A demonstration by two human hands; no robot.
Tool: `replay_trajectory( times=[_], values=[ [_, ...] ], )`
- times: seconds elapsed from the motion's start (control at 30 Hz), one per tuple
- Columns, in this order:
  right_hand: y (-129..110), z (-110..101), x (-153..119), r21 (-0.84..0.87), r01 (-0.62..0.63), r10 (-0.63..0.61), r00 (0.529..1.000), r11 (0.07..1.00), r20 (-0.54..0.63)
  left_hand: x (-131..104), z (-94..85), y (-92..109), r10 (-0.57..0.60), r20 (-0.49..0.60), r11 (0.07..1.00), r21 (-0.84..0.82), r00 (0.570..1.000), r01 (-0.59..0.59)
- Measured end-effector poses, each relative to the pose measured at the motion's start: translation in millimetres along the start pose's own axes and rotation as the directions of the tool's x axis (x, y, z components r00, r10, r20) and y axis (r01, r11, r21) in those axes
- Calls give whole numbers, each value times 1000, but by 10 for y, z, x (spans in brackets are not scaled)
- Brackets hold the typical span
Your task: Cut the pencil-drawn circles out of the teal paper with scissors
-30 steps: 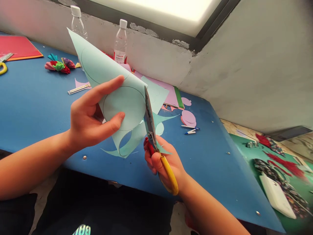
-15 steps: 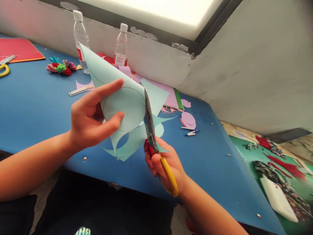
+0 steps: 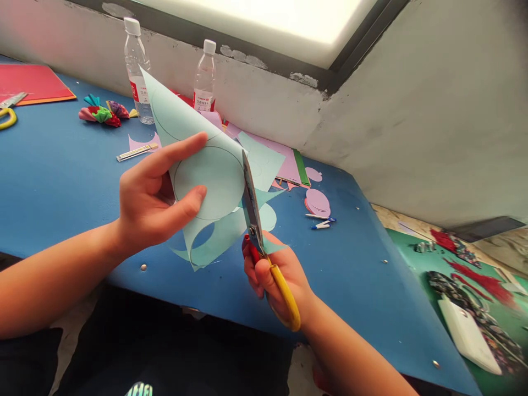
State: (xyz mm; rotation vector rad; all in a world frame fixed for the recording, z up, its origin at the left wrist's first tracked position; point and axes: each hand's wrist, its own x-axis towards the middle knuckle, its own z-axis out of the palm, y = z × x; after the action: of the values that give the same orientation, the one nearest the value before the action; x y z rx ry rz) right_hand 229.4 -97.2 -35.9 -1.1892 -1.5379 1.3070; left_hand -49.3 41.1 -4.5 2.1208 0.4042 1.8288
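My left hand [image 3: 159, 201] grips a sheet of light blue paper [image 3: 214, 181], thumb and index finger lying on its face. Circles are drawn on the paper in dark line. My right hand [image 3: 276, 275] is closed round the yellow and red handles of a pair of scissors [image 3: 252, 209]. Their blades point up at the paper's right edge, beside the drawn circle, and look nearly closed. A thin cut strip of the blue paper hangs to the right behind the blades. Below the held sheet lies a blue offcut [image 3: 218, 242] with a round hole.
Two water bottles [image 3: 138, 71] stand by the wall. Purple paper circles [image 3: 317, 202] and pens [image 3: 324, 224] lie to the right. At the left are a folded-paper flower [image 3: 103, 113], a lead case [image 3: 137, 152], red sheets [image 3: 33, 82] and other scissors [image 3: 7, 116].
The paper in my left hand has shifted and turned slightly against the blades. The cut strip behind the scissors has moved a little to the left. My right hand has barely moved.
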Motion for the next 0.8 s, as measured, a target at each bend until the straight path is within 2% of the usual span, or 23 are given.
replay_trajectory(
  times=[0.23,0.3,0.37,0.5,0.6,0.73,0.8],
  values=[
    [-42,28,14,-11,-16,16,1000,1000,18,-22,-5,-15,-51,-26,999,-18,998,51],
    [-61,33,23,-7,-5,5,1000,1000,16,-20,-10,-55,-31,-18,999,-27,999,30],
    [-81,35,33,-1,15,-15,1000,1000,10,-18,-11,-114,40,-22,997,-64,999,-41],
    [-100,27,39,-8,32,-32,999,999,23,-25,5,-195,-4,-28,996,-94,1000,1],
    [-85,18,28,-38,36,-36,999,999,4,-31,8,-164,41,-30,996,-76,999,-43],
    [-43,12,19,-41,49,-50,999,998,-19,-9,-23,-71,-39,3,999,-15,999,39],
    [-22,8,22,-31,57,-57,998,998,-17,9,-36,-44,-16,28,1000,-18,999,17]
  ],
)
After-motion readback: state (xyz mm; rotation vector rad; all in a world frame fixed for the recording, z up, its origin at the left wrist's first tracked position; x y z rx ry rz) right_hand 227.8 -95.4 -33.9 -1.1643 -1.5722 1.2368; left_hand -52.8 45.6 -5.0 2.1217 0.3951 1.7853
